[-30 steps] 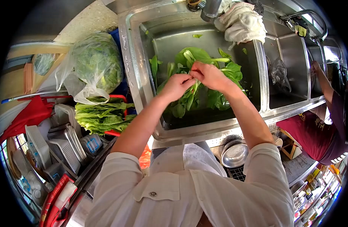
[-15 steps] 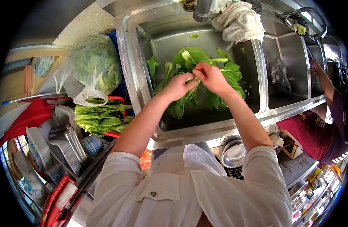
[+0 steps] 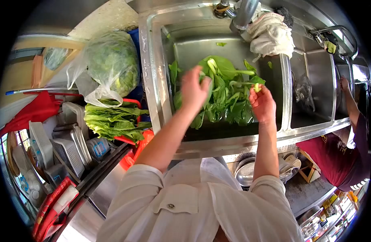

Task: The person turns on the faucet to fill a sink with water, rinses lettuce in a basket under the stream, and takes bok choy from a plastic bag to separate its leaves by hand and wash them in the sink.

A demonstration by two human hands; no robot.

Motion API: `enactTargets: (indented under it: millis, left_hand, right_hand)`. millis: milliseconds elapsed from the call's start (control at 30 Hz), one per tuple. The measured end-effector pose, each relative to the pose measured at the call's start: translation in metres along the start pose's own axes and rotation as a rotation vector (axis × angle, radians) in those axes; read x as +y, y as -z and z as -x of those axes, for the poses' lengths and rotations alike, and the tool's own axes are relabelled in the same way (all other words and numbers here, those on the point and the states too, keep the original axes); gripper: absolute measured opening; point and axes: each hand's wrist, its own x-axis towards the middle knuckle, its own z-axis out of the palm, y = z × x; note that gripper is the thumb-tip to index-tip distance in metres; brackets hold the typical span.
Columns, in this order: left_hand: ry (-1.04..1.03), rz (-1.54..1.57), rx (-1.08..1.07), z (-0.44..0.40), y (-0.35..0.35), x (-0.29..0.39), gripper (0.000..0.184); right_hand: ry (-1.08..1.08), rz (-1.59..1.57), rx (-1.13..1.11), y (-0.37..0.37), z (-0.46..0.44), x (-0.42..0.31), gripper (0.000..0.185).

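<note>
Leafy bok choy lies heaped in the metal sink, with shallow water under the leaves. On the right side of the heap, my right hand is closed, its fingertips pinching a small pale-green stem piece. My left hand is over the left part of the heap, smeared by motion. Green leaf shows right beside its fingers, but whether the hand grips it is unclear. A loose leaf bit sits near the sink's back wall.
Left of the sink stand a clear bag of greens and lettuce-like leaves in a red basket. A faucet and white cloth are at the back. A co-worker's arm reaches into the far right basin.
My hands were together over the greens and have moved apart, left hand leftward, right hand rightward with a stem piece. The view has shifted slightly.
</note>
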Motion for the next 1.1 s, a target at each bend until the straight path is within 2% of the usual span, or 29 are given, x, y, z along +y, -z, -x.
enactTargets:
  millis: [33,133,200,233,333,367,400,433,467,500,533,567,600,633,700,767,800,833,900,933,967,1000,1033,1067,1100]
  left_hand:
    - [0.113,-0.119,0.05,-0.011,0.002,-0.018,0.044]
    - [0.203,-0.254,0.005,-0.03,-0.017,-0.067,0.042]
    - [0.355,-0.153,-0.31,-0.037,-0.019,-0.069,0.036]
    - [0.311,-0.196,-0.185,-0.037,-0.019,-0.065,0.029]
    - [0.226,0.005,-0.162,-0.04,0.01,-0.041,0.03]
    - [0.373,0.205,-0.245,-0.041,0.017,-0.041,0.03]
    - [0.346,0.333,-0.193,-0.039,0.021,-0.04,0.03]
    - [0.317,0.46,-0.14,-0.036,0.024,-0.038,0.03]
    - [0.316,0.455,-0.14,-0.036,0.029,-0.031,0.03]
    - [0.052,0.021,0.114,-0.034,0.033,-0.021,0.03]
    - [-0.216,-0.412,0.362,-0.03,0.034,-0.014,0.03]
    - [-0.216,-0.412,0.361,-0.024,0.033,-0.012,0.03]
    - [-0.125,-0.387,0.101,-0.015,0.031,-0.012,0.032]
    - [-0.033,-0.356,-0.161,-0.008,0.028,-0.011,0.035]
    - [0.264,-0.481,-0.554,0.004,0.021,0.001,0.042]
    - [0.324,-0.569,-0.894,0.01,0.017,-0.001,0.059]
    - [0.337,-0.559,-0.955,0.015,0.013,-0.003,0.065]
    - [0.326,-0.566,-0.983,0.023,0.011,-0.003,0.059]
    - [0.194,-0.538,-0.917,0.045,-0.004,-0.03,0.045]
    - [0.194,-0.533,-0.913,0.046,-0.01,-0.04,0.045]
    - [0.232,-0.366,-0.927,0.044,-0.015,-0.05,0.035]
    - [0.269,-0.199,-0.941,0.041,-0.015,-0.054,0.026]
    - [0.417,0.135,-0.986,0.039,-0.011,-0.061,0.014]
    - [0.434,0.192,-0.902,0.037,-0.009,-0.058,0.012]
    - [0.447,0.248,-0.817,0.033,-0.007,-0.056,0.011]
  right_hand:
    - [0.001,-0.014,-0.041,0.006,0.001,-0.007,0.016]
    - [0.001,0.036,-0.114,0.002,0.0,-0.009,0.015]
    - [-0.02,0.123,-0.154,-0.016,0.005,-0.007,0.015]
    - [0.014,0.169,-0.128,-0.027,0.01,-0.005,0.017]
    - [-0.003,0.12,-0.185,-0.038,0.009,-0.001,0.015]
    - [-0.012,0.142,-0.207,-0.041,0.008,0.002,0.017]
    - [-0.022,0.163,-0.229,-0.044,0.006,0.007,0.019]
    - [-0.038,0.267,-0.261,-0.046,0.001,0.014,0.022]
    - [-0.082,0.436,-0.323,-0.046,-0.008,0.024,0.022]
    - [-0.126,0.607,-0.383,-0.047,-0.014,0.035,0.023]
    - [0.039,0.989,-0.462,-0.047,-0.017,0.051,0.023]
    - [0.215,1.369,-0.532,-0.053,-0.014,0.064,0.024]
    - [0.338,1.798,-0.57,-0.063,-0.002,0.068,0.031]
    - [0.374,2.162,-0.622,-0.067,0.005,0.073,0.038]
    - [0.353,2.334,-0.675,-0.055,0.002,0.077,0.04]
    - [0.423,2.362,-0.581,-0.04,-0.004,0.071,0.04]
    - [0.488,2.384,-0.495,-0.029,-0.004,0.067,0.04]
    - [0.482,2.363,-0.403,-0.02,-0.007,0.062,0.038]
    - [0.31,2.381,-0.182,-0.013,-0.002,0.05,0.05]
    - [0.407,2.362,-0.15,-0.018,0.009,0.046,0.048]
    - [0.41,2.364,-0.147,-0.017,0.015,0.049,0.048]
    - [0.609,2.369,-0.347,-0.016,0.02,0.053,0.048]
    - [0.805,2.348,-0.55,-0.015,0.023,0.059,0.048]
    - [0.703,2.45,-0.572,-0.019,0.025,0.067,0.043]
    - [0.702,2.45,-0.561,-0.018,0.018,0.076,0.043]
